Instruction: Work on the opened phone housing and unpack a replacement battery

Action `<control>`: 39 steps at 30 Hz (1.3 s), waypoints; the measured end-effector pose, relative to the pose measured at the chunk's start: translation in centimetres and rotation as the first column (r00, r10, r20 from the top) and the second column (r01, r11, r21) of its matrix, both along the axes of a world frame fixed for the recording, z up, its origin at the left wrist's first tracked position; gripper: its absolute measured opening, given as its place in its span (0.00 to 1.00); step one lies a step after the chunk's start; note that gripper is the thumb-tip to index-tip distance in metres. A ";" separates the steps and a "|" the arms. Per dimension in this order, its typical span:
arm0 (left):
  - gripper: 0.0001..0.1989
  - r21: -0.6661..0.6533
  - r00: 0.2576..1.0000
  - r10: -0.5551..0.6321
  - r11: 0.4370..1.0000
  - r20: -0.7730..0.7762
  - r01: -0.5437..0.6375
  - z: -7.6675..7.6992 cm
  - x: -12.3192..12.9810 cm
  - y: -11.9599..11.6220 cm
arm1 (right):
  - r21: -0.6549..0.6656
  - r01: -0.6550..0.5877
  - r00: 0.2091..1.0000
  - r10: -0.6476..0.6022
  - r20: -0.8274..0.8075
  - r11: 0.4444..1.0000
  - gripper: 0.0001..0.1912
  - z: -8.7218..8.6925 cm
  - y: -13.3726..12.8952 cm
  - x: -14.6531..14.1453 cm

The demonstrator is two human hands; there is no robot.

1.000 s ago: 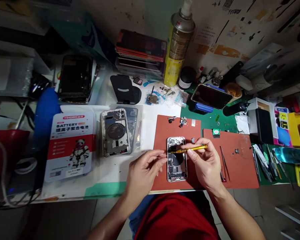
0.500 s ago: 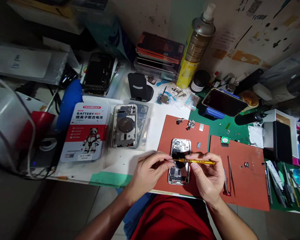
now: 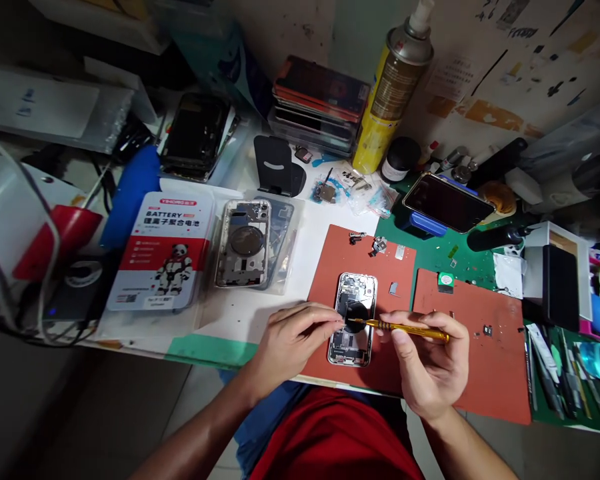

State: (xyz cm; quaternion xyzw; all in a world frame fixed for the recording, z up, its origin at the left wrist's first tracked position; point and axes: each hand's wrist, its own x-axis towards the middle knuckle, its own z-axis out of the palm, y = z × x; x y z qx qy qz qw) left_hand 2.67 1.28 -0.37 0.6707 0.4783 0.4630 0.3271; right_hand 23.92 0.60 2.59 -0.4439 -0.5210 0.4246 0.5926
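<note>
My right hand (image 3: 433, 360) is closed around a gold screwdriver (image 3: 410, 329), which points left and lies almost level. Its dark tip hovers over the round black coil of an opened phone (image 3: 351, 353). My left hand (image 3: 293, 337) is closed in a pinch beside that tip, over the phone's left edge; whatever lies between its fingertips is too small to make out. The phone's inner parts face up on a reddish-brown mat (image 3: 325, 267). Small metal parts (image 3: 379, 246) and a little grey plate (image 3: 393, 288) lie on the same mat.
A second phone housing (image 3: 243, 243) and a battery package (image 3: 160, 250) stand to the left. Behind are a black phone stand (image 3: 273, 167), a spray can (image 3: 393, 87) and a propped phone (image 3: 447, 202). Several tools (image 3: 565, 367) lie at the right, past a second mat (image 3: 480, 373).
My right hand has shifted right and down with the screwdriver, now tilted slightly. The tip has drawn away from my left fingertips, which stay pinched. The whole view has shifted a little.
</note>
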 end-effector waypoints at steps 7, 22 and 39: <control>0.04 0.033 0.998 0.011 0.999 -0.058 -0.009 0.0 0.1 0.0 | 0.064 -0.074 0.995 0.070 0.065 0.995 0.21 -0.7 -0.2 -0.2; 0.05 0.061 0.998 -0.005 0.998 -0.058 0.009 0.0 0.1 0.1 | 0.037 -0.075 0.995 0.072 0.072 0.996 0.22 -0.9 0.0 -0.1; 0.06 0.063 0.996 -0.051 0.996 -0.071 0.056 -0.4 -0.1 -0.1 | 0.053 -0.066 0.981 0.055 0.187 0.996 0.22 -0.9 0.9 0.5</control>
